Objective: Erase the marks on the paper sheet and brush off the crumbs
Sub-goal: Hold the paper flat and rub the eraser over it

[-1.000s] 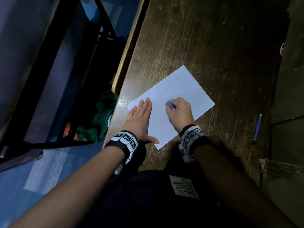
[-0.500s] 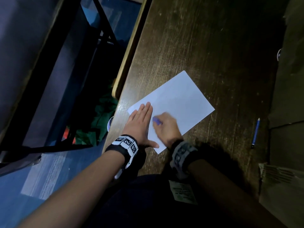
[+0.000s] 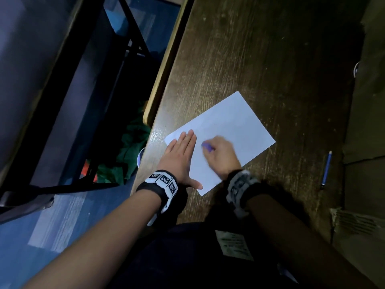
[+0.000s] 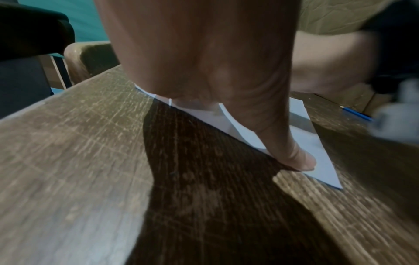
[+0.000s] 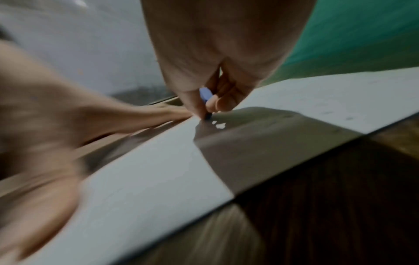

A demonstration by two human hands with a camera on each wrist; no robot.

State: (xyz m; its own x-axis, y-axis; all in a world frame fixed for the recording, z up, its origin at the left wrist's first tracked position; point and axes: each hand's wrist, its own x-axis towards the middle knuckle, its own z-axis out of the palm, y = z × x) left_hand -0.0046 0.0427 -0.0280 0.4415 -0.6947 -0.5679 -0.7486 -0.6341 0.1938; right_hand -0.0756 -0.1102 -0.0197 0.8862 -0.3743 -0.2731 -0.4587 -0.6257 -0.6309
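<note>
A white paper sheet [image 3: 233, 130] lies slanted on the dark wooden desk [image 3: 260, 59]. My left hand [image 3: 179, 155] lies flat on the sheet's near left part, fingers straight, thumb [image 4: 297, 157] pressing its edge. My right hand [image 3: 218, 157] pinches a small blue eraser [image 3: 206, 147] and holds its tip against the sheet [image 5: 158, 170], just right of the left hand. In the right wrist view the eraser [image 5: 205, 95] shows between thumb and fingers. Faint specks [image 5: 349, 118] dot the far part of the paper. The marks under the hand are hidden.
A blue pencil [image 3: 326, 170] lies on the desk to the right of the sheet. Cardboard [image 3: 366, 122] borders the desk's right side. The desk's left edge [image 3: 166, 65] drops to a blue floor with a black chair frame [image 3: 68, 80] and green cloth [image 3: 129, 151].
My right hand with the eraser slid toward the left hand and has moved back a little to the right across the sheet. The left hand stays flat on the paper.
</note>
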